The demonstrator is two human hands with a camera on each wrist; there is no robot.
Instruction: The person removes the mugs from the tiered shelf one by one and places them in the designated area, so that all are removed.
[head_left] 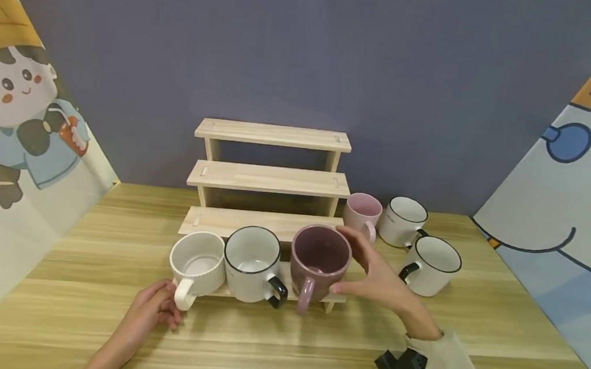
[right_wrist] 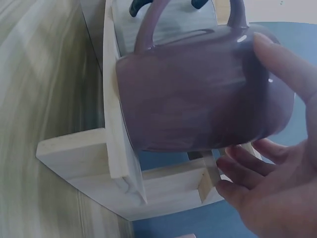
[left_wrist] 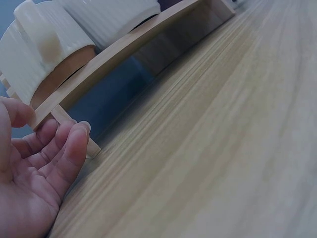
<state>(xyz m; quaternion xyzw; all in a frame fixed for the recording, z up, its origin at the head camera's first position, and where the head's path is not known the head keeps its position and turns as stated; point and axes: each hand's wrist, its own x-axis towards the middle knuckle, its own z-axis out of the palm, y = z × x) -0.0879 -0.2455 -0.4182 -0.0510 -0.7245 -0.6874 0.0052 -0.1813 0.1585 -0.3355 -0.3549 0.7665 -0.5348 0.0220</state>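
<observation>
Left hand [head_left: 153, 306]: fingers curled under, pinching the wooden rack [head_left: 270, 178]!
Right hand [head_left: 378, 277]: spread wide, and it's gripping the purple mug [head_left: 318, 261]!

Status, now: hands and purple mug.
Left hand grips lowest step's left end. Right hand around purple mug, step's right end. Black-rimmed white mug close beside it.

i could reach freely over the three upper tiers [head_left: 270, 177], but the row along the lowest shelf [head_left: 286, 272] is tight: the ribbed white mug [head_left: 197, 266] crowds the black-rimmed mug [head_left: 245, 285], and just a slim gap parts that one from the purple mug [head_left: 320, 264]. at the right, the pink mug [head_left: 359, 218] and two more white mugs [head_left: 429, 276] block the way; to the left the surface [head_left: 130, 235] lies open.
</observation>
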